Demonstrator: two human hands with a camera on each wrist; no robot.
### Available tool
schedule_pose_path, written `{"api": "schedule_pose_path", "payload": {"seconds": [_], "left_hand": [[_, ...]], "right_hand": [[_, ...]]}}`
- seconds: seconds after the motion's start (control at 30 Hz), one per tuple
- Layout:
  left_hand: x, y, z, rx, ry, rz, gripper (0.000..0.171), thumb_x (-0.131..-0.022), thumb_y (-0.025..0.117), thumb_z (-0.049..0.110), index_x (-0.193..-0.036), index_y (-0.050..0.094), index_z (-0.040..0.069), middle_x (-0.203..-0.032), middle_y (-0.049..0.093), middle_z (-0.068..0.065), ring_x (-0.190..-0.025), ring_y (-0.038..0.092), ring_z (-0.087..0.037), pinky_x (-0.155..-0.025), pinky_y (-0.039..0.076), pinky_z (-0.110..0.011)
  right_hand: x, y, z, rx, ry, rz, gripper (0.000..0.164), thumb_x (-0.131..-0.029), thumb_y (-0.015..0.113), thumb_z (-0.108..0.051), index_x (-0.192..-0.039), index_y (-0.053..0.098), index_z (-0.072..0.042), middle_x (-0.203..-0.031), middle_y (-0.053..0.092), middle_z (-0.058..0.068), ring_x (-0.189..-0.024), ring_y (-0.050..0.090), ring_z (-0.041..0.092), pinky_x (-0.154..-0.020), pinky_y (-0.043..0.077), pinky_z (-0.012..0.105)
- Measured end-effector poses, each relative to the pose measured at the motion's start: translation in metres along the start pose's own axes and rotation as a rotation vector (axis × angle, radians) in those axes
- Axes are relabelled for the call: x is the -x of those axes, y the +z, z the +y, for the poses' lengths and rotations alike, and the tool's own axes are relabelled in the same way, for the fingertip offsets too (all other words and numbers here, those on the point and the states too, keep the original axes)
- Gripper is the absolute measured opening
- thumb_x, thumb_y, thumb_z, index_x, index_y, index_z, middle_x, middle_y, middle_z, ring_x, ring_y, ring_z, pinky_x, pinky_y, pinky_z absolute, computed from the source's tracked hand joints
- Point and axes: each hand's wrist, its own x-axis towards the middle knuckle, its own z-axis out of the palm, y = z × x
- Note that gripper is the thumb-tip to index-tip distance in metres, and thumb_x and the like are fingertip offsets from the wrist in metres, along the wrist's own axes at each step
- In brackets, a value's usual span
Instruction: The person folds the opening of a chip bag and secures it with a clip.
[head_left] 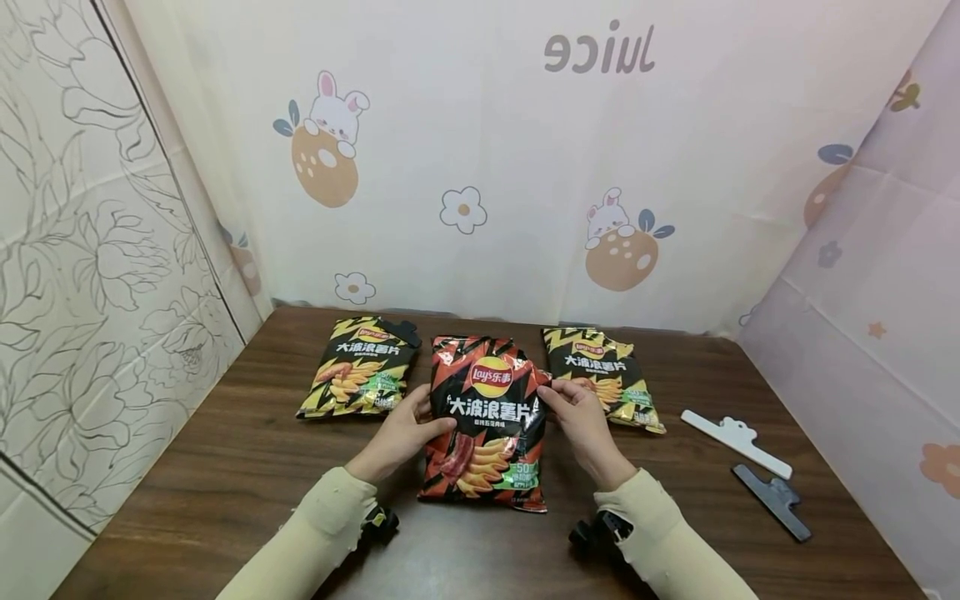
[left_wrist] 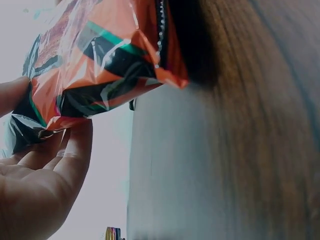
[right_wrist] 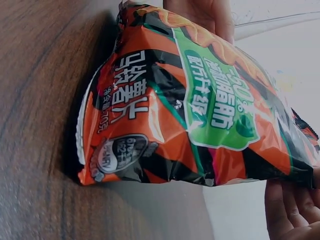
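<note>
Both hands hold a red and black bag of potato chips (head_left: pixel 491 429) upright at the middle of the wooden table, its printed front toward me. My left hand (head_left: pixel 402 433) grips the bag's left side, thumb on the front and fingers behind, as the left wrist view shows. At the upper right edge my right hand (head_left: pixel 583 421) pinches the bag near a torn-looking corner. In the right wrist view the bag's lower end (right_wrist: pixel 120 120) is close over the table, and the right fingers (right_wrist: pixel 287 207) lie against its side.
A yellow and black chip bag (head_left: pixel 356 371) with a dark clip (head_left: pixel 401 331) at its top lies back left. Another yellow and black bag (head_left: pixel 603 379) lies back right. A white bag clip (head_left: pixel 738 442) and a dark grey clip (head_left: pixel 772 500) rest at the right. Patterned curtains stand behind.
</note>
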Motion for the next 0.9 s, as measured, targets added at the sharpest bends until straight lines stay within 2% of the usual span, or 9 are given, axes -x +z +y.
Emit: {"api": "schedule_pose_path", "payload": {"seconds": [0.3,0.43,0.6,0.77,0.9], "left_hand": [[-0.001,-0.002,0.005,-0.015,-0.014,-0.002,0.06,-0.091,0.071,0.021,-0.143,0.041,0.009,-0.133,0.061,-0.017,-0.112,0.062,-0.02,-0.09,0.052,-0.035],[-0.005,-0.005,0.011,-0.004,-0.002,0.032,0.058,-0.091,0.07,0.02,-0.141,0.044,0.007,-0.134,0.06,-0.017,-0.113,0.062,-0.022,-0.092,0.052,-0.036],[-0.011,-0.012,0.018,-0.058,0.014,0.099,0.059,-0.092,0.069,0.02,-0.143,0.043,0.006,-0.137,0.057,-0.019,-0.121,0.058,-0.028,-0.097,0.05,-0.041],[-0.017,-0.019,0.028,-0.095,0.039,0.135,0.061,-0.093,0.068,0.021,-0.146,0.042,0.007,-0.142,0.053,-0.018,-0.128,0.053,-0.033,-0.105,0.044,-0.048],[-0.022,-0.026,0.039,-0.114,0.056,0.154,0.061,-0.094,0.068,0.024,-0.147,0.041,0.009,-0.144,0.051,-0.017,-0.128,0.053,-0.033,-0.105,0.044,-0.048]], "right_hand": [[0.0,0.0,0.004,-0.045,-0.023,0.009,0.021,-0.095,0.066,-0.02,-0.101,0.066,0.0,-0.081,0.068,-0.011,-0.076,0.065,0.004,-0.069,0.054,0.023],[-0.001,0.0,0.004,-0.049,-0.028,0.011,0.019,-0.095,0.066,-0.021,-0.099,0.067,-0.003,-0.08,0.068,-0.011,-0.075,0.064,0.004,-0.069,0.054,0.023],[-0.001,0.0,0.003,-0.055,-0.035,0.005,0.019,-0.095,0.066,-0.02,-0.098,0.067,-0.001,-0.08,0.068,-0.012,-0.076,0.064,0.004,-0.07,0.053,0.022],[-0.001,-0.001,0.005,-0.068,-0.021,-0.011,0.016,-0.095,0.066,-0.019,-0.099,0.067,-0.004,-0.08,0.068,-0.012,-0.076,0.064,0.004,-0.07,0.054,0.023],[-0.001,-0.001,0.006,-0.084,-0.022,-0.02,0.015,-0.095,0.065,-0.019,-0.098,0.067,-0.004,-0.08,0.069,-0.012,-0.077,0.065,0.005,-0.07,0.054,0.022]]}}
